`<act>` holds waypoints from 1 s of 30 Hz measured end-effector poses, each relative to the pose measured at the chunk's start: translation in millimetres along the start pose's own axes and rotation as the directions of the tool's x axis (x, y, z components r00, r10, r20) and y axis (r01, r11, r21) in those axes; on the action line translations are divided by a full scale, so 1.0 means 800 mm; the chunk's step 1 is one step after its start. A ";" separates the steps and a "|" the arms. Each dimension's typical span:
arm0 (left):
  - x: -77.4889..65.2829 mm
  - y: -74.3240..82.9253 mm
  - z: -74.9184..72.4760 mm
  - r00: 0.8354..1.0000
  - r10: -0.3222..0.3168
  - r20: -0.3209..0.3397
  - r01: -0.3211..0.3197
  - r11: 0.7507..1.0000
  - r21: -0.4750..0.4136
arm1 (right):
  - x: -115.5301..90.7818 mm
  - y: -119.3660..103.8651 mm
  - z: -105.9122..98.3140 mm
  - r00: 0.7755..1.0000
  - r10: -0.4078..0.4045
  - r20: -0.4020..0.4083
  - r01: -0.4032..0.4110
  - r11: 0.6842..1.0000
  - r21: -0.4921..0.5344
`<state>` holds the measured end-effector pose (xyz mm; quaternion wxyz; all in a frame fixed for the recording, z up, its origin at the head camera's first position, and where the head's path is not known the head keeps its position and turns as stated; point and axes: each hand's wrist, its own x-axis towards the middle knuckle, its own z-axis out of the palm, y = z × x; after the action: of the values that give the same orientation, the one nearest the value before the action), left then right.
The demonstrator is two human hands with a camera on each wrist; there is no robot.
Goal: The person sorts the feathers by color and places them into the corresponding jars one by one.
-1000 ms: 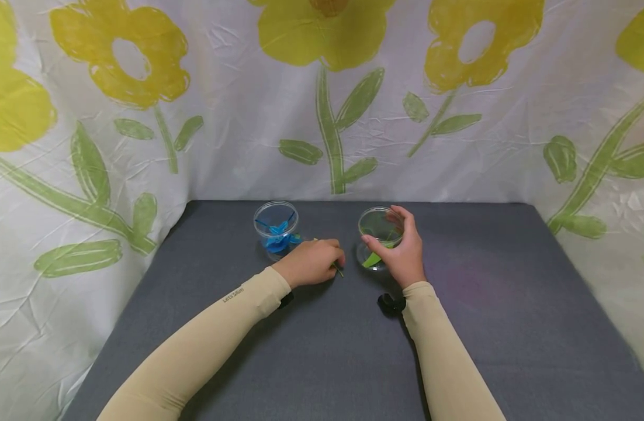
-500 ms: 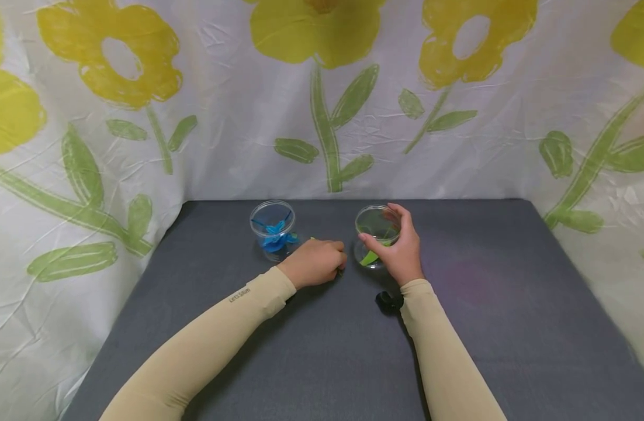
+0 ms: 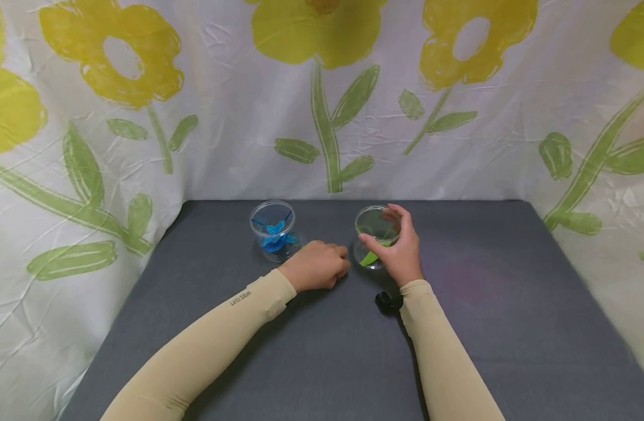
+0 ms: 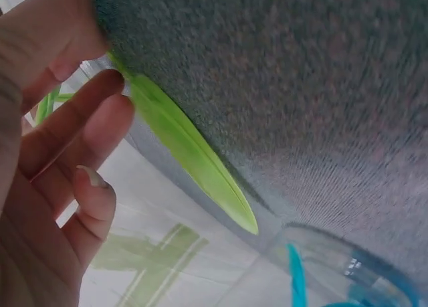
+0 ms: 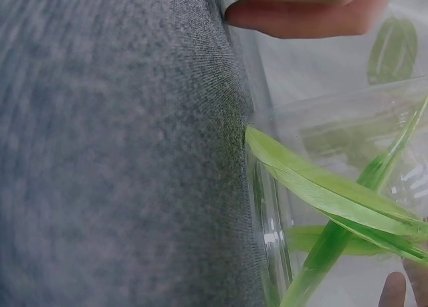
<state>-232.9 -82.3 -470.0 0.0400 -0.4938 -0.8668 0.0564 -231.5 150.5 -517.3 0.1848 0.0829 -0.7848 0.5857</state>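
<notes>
My left hand [image 3: 317, 266] is low over the table between two clear jars. In the left wrist view its thumb and fingers pinch a bright green feather [image 4: 194, 156] by the quill end, the vane trailing away over the cloth. From above, the hand hides this feather. My right hand [image 3: 404, 248] grips the right-hand clear jar [image 3: 360, 258], thumb on the near side and fingers behind. Several green feathers [image 5: 334, 200] lie crossed inside that jar, seen through its wall in the right wrist view.
Just left of my left hand stands the other clear jar [image 3: 255, 234], holding blue feathers [image 3: 274, 238]. A dark grey cloth [image 3: 322, 351] covers the table. Behind and at the sides hangs a white curtain [image 3: 222, 117] printed with yellow flowers.
My left hand has shifted slightly right, towards the right-hand jar, and the green feather's tip that showed beyond its fingers is now hidden in the head view. My right hand stays on its jar.
</notes>
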 end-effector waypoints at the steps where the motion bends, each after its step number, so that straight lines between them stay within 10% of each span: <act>1: -0.001 0.000 -0.001 1.000 0.000 0.003 0.000 1.000 -0.023 | 0.000 0.000 0.000 1.000 0.001 0.001 -0.001 1.000 0.001; 16: -0.006 0.002 -0.034 0.995 -0.011 -0.095 -0.022 0.943 -0.332 | -0.002 -0.002 0.000 1.000 0.021 0.002 -0.021 1.000 0.005; 30: -0.019 -0.026 -0.097 0.946 -0.232 -0.226 0.001 0.700 -0.714 | 0.000 -0.007 0.003 0.997 0.037 0.063 -0.037 0.999 -0.010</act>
<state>-233.0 -101.4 -390.3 -0.0177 -0.4174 -0.8355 -0.3569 -229.7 146.7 -513.0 0.1494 0.0860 -0.7942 0.5827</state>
